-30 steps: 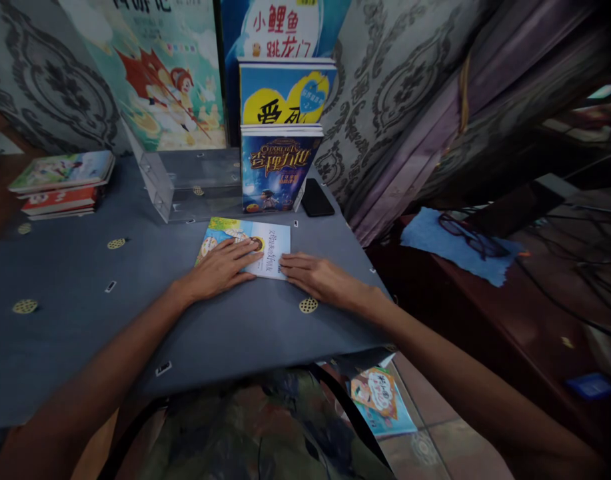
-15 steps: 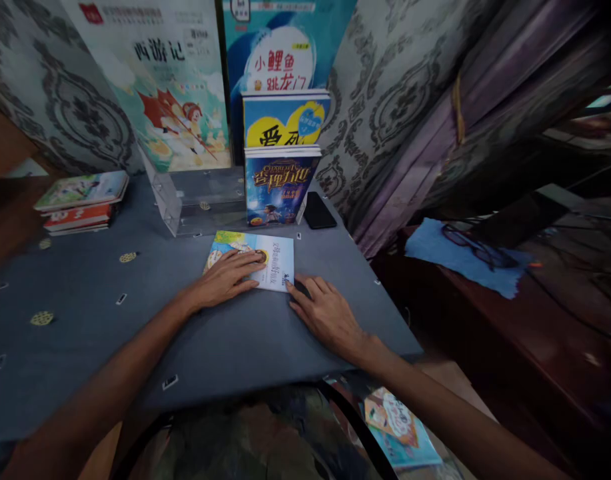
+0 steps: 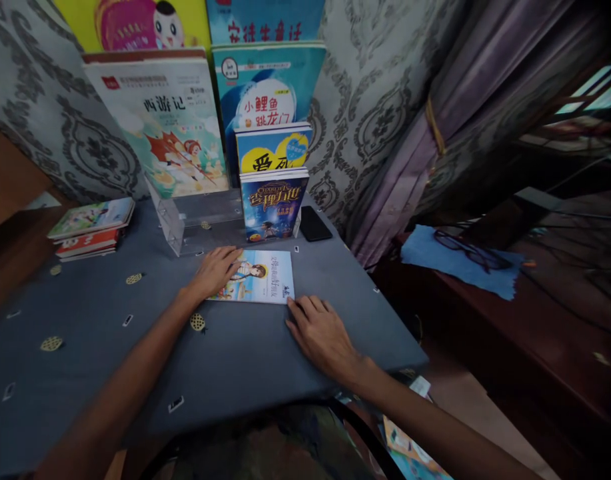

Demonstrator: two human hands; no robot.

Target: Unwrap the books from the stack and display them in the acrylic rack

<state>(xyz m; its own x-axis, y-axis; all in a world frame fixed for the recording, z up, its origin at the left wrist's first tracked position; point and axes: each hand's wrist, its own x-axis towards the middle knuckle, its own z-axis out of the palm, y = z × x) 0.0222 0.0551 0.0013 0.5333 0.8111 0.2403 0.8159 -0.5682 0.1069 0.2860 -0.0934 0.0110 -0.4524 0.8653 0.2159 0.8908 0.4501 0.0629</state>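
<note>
A thin picture book with a pale blue cover lies flat on the grey-blue tablecloth. My left hand rests on the book's left edge, fingers stretched out and flat. My right hand lies flat on the cloth just below the book's lower right corner, fingers spread, its fingertips close to the corner. Neither hand grips anything.
Behind the book a clear acrylic stand holds upright books, with larger books leaning on the wall. A black phone lies right of the stand. A stack of books sits far left. Table edge drops off at right.
My left hand has slid from the middle of the book to its left edge, uncovering the cover picture. My right hand moved slightly back from the book's corner. The view tilted upward.
</note>
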